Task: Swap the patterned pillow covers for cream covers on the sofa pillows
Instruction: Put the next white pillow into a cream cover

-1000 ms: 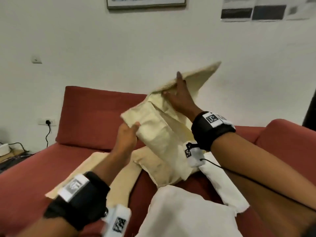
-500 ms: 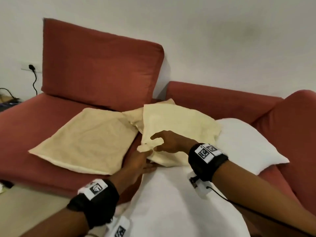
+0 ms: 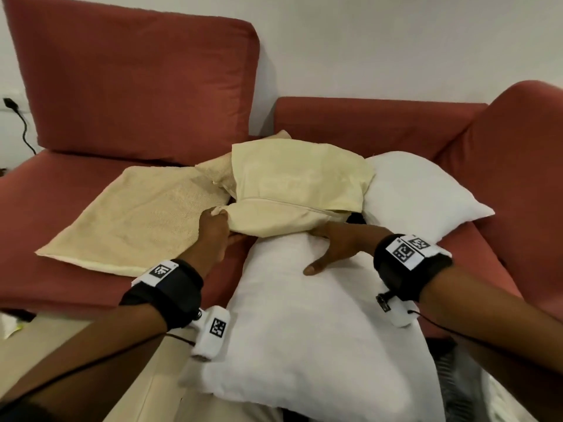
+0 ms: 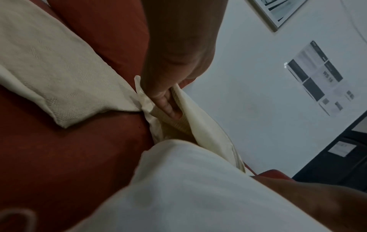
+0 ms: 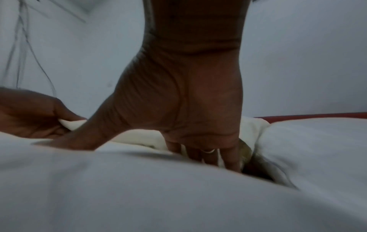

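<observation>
You are starting to sleeve the white pillow [image 3: 320,330]. Your left hand [image 3: 213,236] grip is pinching the cream cover [image 3: 292,190] mouth; your right hand [image 3: 338,245], fingers extended, is feeding the pillow's corner beneath. Next, widen the opening.

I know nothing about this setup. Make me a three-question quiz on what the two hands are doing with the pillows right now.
1. True or false: the left hand pinches the edge of the cream cover.
2. Where does the right hand rest? A: on the near white pillow; B: on the sofa backrest; C: in the air.
3. Fill in: a flat cream cover lies on the sofa ____.

Key: 1 true; 2 A; 3 seat.
</observation>
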A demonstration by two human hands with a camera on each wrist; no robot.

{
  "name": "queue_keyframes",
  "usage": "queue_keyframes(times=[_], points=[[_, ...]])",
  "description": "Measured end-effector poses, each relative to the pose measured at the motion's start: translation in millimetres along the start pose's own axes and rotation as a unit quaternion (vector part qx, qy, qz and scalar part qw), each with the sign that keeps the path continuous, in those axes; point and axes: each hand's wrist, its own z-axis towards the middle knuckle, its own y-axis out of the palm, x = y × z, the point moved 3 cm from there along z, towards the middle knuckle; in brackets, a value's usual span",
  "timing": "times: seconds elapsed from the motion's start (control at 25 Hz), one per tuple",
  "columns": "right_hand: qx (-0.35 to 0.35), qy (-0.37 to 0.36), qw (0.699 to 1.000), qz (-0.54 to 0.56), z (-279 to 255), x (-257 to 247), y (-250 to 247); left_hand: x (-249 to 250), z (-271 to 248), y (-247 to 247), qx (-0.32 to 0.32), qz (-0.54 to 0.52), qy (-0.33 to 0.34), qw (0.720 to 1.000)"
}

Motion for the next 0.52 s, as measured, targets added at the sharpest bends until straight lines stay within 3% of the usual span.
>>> queue_keyframes(times=[0.12, 0.24, 0.4, 0.44, 0.52], points=[[-0.023, 0.006, 0.998, 0.057, 12.0, 7.2, 6.9, -2.9, -6.2, -17.7, -0.008, 0.039, -0.012, 0.999], [-0.009, -0.038, 0.994, 0.102, 7.7, 2.5, 13.8, 1.6, -14.0, -34.6, -0.031, 0.133, -0.017, 0.990], [0.036, -0.110, 0.982, 0.148, -35.5, -10.3, 0.2, 12.7, -39.0, -39.5, -0.082, 0.360, 0.111, 0.923], [0.052, -0.118, 0.981, 0.146, -49.3, -8.6, -9.3, 13.9, -52.7, -35.2, -0.107, 0.365, 0.148, 0.913], [0.076, -0.111, 0.979, 0.151, -85.7, 1.6, -29.2, 12.2, -88.6, -20.1, -0.171, 0.298, 0.193, 0.919]])
